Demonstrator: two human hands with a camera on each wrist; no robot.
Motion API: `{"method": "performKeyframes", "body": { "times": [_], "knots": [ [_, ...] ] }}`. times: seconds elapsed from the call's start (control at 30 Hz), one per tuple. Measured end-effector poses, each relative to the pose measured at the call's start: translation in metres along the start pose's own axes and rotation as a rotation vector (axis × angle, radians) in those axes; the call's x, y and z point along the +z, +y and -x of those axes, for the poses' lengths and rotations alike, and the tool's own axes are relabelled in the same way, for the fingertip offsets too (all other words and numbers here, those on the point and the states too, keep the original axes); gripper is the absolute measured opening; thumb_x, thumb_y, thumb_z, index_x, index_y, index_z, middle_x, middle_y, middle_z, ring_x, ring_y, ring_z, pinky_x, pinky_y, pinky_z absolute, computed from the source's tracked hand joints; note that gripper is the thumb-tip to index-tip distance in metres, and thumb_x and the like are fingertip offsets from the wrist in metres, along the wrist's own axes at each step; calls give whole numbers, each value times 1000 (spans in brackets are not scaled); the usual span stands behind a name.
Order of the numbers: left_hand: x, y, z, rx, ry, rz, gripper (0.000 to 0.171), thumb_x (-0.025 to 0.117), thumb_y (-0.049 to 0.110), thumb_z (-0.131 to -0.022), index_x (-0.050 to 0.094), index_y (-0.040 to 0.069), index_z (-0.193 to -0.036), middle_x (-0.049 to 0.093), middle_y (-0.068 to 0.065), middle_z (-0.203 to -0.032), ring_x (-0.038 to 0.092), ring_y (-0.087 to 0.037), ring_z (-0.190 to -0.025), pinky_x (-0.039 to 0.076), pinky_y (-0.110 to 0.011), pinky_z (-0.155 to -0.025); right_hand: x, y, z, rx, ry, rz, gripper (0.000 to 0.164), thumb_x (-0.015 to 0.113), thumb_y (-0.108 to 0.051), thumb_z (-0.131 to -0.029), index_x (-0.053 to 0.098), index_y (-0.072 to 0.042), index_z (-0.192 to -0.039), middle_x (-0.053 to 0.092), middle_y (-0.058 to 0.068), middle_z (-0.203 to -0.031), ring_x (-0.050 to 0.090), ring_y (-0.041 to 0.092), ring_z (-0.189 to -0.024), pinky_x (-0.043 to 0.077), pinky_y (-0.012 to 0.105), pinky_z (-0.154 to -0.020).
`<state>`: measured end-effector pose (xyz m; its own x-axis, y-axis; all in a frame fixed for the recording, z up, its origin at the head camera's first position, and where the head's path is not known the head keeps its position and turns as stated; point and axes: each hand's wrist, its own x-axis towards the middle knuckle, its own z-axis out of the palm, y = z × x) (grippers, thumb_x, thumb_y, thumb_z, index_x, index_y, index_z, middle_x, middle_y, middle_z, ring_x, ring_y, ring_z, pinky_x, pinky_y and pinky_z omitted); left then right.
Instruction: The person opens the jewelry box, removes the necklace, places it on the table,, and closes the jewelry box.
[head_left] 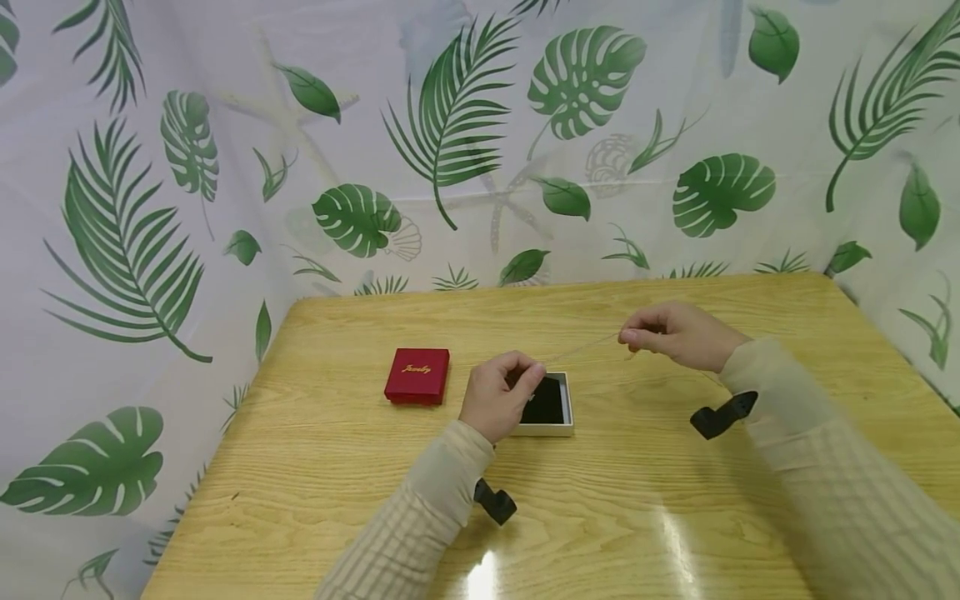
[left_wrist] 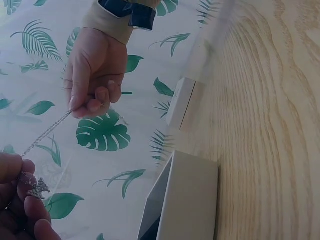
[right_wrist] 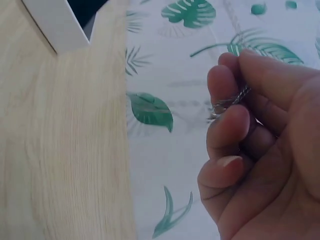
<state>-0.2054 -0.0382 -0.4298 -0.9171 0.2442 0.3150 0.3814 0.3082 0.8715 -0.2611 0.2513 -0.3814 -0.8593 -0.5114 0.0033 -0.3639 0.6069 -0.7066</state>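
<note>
A thin silver necklace (head_left: 585, 347) is stretched between both hands above the table. My left hand (head_left: 497, 398) pinches one part of it between thumb and forefinger, over a small white open box (head_left: 543, 431) with a black pad (head_left: 551, 407) inside. In the left wrist view a sparkling silver pendant (left_wrist: 38, 189) hangs against the left fingers. Farther right and higher, my right hand (head_left: 682, 335) pinches the other end with thumb and forefinger. A bunched loop of chain (right_wrist: 231, 101) shows among its curled fingers in the right wrist view. The left hand hides part of the box.
A red square jewelry box lid (head_left: 417, 373) with gold lettering lies left of the left hand. The wooden table (head_left: 315, 467) meets a white leaf-printed cloth (head_left: 480, 200) at its back and sides. Black straps (head_left: 723, 415) circle both wrists.
</note>
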Motion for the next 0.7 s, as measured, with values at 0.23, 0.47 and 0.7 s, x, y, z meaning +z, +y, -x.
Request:
{"method": "performKeyframes", "body": {
  "times": [0.23, 0.47, 0.7],
  "knots": [
    [1, 0, 0, 12, -30, -5, 15, 60, 20, -97, 68, 9, -90, 62, -6, -76, 52, -11, -64, 46, -23, -59, -13, 19, 3, 10, 39, 15, 25, 54, -33, -99, 69, -14, -98, 64, 4, -96, 54, 19, -81, 45, 31, -68],
    [4, 4, 1, -28, -84, -11, 18, 59, 22, -97, 69, 8, -92, 64, 0, -78, 57, -8, -68, 48, -22, -60, -20, 24, 2, 100, 23, -17, 40, 46, -42, -101, 65, -9, -88, 64, 11, -111, 56, 28, -107, 44, 47, -89],
    [18, 11, 7, -62, -166, -71, 16, 59, 21, -97, 68, 8, -94, 63, 3, -77, 53, -6, -64, 45, -20, -57, -30, 32, -6, 173, 16, -173, 49, 42, -43, -102, 63, 0, -92, 65, 11, -93, 59, 22, -88, 47, 41, -85]
  ]
}}
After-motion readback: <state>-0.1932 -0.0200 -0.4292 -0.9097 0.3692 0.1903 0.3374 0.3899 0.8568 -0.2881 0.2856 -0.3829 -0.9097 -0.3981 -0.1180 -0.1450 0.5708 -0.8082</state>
